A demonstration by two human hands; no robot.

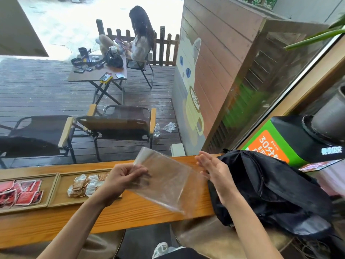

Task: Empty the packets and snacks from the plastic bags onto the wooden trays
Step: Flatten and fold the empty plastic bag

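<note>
the left hand (121, 181) pinches one side of a clear plastic bag (168, 181) and holds it above the wooden counter (130, 214); the bag looks empty; the right hand (214, 170) has straight, relaxed fingers and its palm is just beside the other side of the bag, contact i cannot tell; left on the counter stand two wooden trays, the near tray (61, 199) with pale and brown packets (84, 186), the far tray (49, 189) with red packets (20, 192); a black backpack (270, 189) lies at the right.
</note>
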